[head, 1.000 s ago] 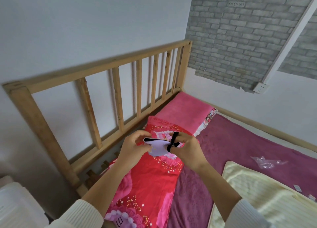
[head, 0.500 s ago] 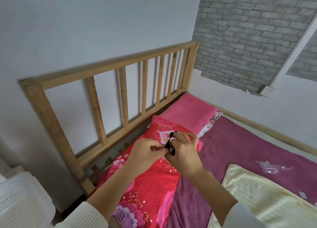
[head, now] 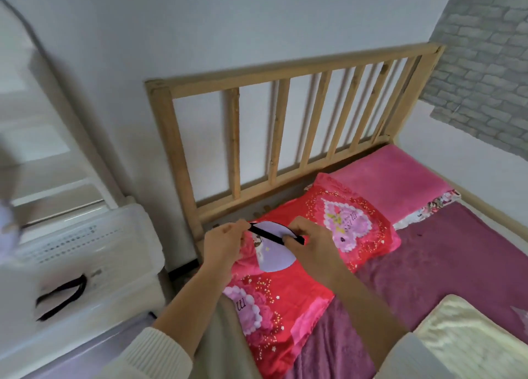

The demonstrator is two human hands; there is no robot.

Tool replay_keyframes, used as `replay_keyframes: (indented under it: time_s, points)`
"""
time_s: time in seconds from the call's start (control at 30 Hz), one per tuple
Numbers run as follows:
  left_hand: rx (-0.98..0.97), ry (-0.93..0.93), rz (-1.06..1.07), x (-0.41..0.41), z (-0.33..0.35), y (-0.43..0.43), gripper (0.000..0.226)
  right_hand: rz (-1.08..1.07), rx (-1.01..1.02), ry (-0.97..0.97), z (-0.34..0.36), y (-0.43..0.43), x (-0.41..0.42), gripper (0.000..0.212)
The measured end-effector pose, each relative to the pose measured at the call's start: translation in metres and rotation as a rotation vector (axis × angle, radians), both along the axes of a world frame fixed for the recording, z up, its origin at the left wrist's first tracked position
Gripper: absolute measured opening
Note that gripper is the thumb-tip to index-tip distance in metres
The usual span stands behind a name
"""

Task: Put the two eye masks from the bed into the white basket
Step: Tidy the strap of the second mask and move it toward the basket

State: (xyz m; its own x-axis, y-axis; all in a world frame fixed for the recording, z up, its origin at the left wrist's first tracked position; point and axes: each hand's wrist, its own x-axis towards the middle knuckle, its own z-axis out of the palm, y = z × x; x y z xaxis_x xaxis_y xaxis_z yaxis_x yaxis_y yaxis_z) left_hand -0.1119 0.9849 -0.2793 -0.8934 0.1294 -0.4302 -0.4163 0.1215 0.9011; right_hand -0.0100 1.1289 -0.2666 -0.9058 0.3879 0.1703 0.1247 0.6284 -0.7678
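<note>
A pale lilac eye mask (head: 273,253) with a black strap is held above the red pillow (head: 337,230). My left hand (head: 225,243) pinches its left end. My right hand (head: 311,243) grips its right end and the strap. The white basket (head: 94,244) stands to the left of the bed, beside the headboard. Inside it lies a black strap (head: 61,294), seemingly of another eye mask; its body is hard to make out in the blur.
A wooden slatted headboard (head: 285,121) rises between the pillows and the wall. A pink pillow (head: 388,178) lies farther back. A purple blanket (head: 445,264) and a cream striped cloth (head: 468,341) cover the bed at right. White furniture (head: 43,150) stands behind the basket.
The view has swung left, bringing the white basket into sight. My hands have drawn apart, spreading the mask out, and have shifted left toward the bed's edge.
</note>
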Motion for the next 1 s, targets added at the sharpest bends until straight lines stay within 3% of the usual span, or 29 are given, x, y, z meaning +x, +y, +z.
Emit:
replay_keyframes:
  time_s: [0.2, 0.33, 0.47, 0.63, 0.7, 0.83, 0.93, 1.0]
  points:
    - [0.178, -0.147, 0.383, -0.016, -0.008, -0.084, 0.023, 0.205, -0.176, -0.018, -0.011, -0.061, -0.043, 0.022]
    - [0.102, -0.069, 0.236, -0.033, -0.008, -0.134, 0.019, 0.296, -0.180, -0.080, -0.010, -0.106, -0.080, 0.028]
    - [-0.010, -0.028, 0.086, -0.069, -0.014, -0.184, 0.014, 0.281, -0.330, -0.099, -0.008, -0.137, -0.125, 0.005]
    - [-0.184, -0.009, -0.105, -0.107, -0.040, -0.258, 0.013, 0.197, -0.501, -0.187, -0.031, -0.191, -0.187, 0.008]
    - [-0.245, 0.092, -0.087, -0.128, -0.046, -0.292, 0.017, 0.192, -0.532, -0.255, -0.044, -0.220, -0.213, 0.004]
    - [-0.631, 0.412, -0.054, -0.155, -0.058, -0.348, 0.009, 0.156, -0.464, -0.392, -0.075, -0.264, -0.254, 0.018]
    - [-0.836, 0.586, -0.104, -0.158, -0.079, -0.380, 0.028, 0.126, -0.386, -0.515, -0.102, -0.287, -0.271, 0.017]
    - [-0.937, 0.584, -0.146, -0.154, -0.095, -0.391, 0.044, 0.085, -0.359, -0.624, -0.118, -0.296, -0.275, 0.009]
